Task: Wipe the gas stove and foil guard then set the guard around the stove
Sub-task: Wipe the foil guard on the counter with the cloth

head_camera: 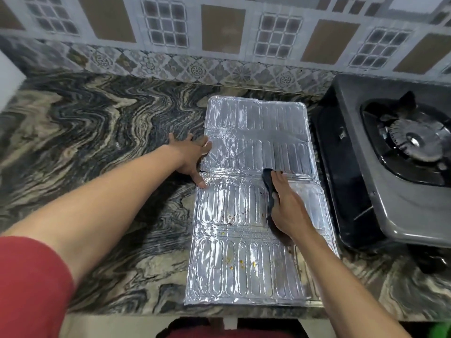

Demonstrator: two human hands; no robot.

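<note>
Foil guard [256,203] lies flat on counter [85,142], just left of gas stove [390,154]. Left hand [192,157] spread open, pressing guard's left edge. Right hand [288,208] closed around dark cloth [269,189] at guard's middle.

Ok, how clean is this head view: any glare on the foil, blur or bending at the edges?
Head view: the foil guard throws patchy white glare, strongest beside the left hand; crumbs near the right hand and its dark cloth still show; wide-angle distortion curves the wall tiles; the stove looks soft.
</note>
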